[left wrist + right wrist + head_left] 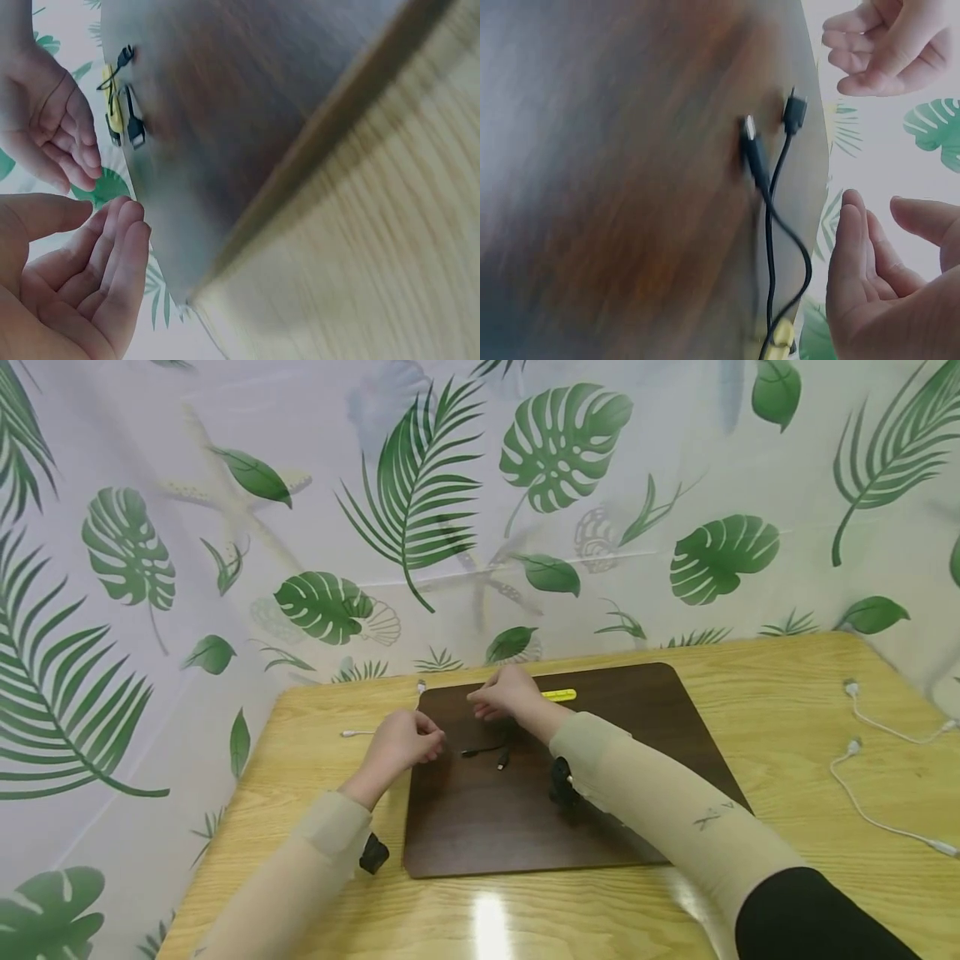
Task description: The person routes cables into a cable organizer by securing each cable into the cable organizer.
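Observation:
My left hand (405, 742) hovers over the left edge of a dark brown board (480, 827), its fingers slightly bent and holding nothing. Higher up, near the board's back edge, my right hand (510, 693) is also bare, with the thumb apart from the fingers in the right wrist view. A short black cable (770, 247) lies on the board between and below the hands. Its two plugs (795, 114) point the same way, side by side. Partly behind the right hand is a yellow object (558, 695) with small marks; its kind cannot be told.
The board rests on a wood-grain table (787, 718). A white cable (358, 733) lies left of the board, partly hidden by the left hand. Two more, a curved white cable (862, 802) and another white cable (892, 731), lie at the right. A leaf-patterned cloth (465, 527) hangs behind.

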Demonstrator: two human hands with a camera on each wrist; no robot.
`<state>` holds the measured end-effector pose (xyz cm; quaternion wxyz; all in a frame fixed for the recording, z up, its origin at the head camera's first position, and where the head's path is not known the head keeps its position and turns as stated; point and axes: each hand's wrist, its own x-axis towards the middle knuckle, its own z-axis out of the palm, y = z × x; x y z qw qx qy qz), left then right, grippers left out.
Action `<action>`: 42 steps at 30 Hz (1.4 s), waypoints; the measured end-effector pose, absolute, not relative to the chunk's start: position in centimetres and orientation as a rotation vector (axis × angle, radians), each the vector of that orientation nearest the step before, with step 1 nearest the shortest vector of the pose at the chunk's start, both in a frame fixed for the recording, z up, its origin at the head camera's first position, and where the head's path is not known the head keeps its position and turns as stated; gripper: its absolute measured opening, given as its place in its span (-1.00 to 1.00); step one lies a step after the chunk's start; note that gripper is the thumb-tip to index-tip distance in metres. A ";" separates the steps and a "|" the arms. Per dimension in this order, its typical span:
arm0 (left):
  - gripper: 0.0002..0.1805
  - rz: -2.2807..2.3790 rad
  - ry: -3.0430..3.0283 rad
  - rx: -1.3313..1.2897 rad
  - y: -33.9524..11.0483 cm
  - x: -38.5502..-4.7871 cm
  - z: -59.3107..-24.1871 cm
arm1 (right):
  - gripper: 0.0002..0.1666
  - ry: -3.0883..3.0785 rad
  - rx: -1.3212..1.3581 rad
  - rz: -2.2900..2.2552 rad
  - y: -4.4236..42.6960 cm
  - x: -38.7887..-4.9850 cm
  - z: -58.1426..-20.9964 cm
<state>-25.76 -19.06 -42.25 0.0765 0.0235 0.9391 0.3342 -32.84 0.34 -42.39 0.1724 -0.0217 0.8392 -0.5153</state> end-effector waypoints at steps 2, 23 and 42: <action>-0.79 1.020 2.803 0.049 -19.6 -25.8 -42.2 | -0.69 2.339 -0.050 -1.500 -0.1 -32.7 -42.5; -0.75 1.084 2.818 -0.136 -24.2 -25.9 -41.9 | -0.54 1.956 0.013 -1.766 -4.1 -31.3 -42.9; -0.75 0.893 2.961 -0.214 -27.0 -26.2 -42.3 | -0.59 1.827 0.092 -1.872 -6.7 -31.4 -43.6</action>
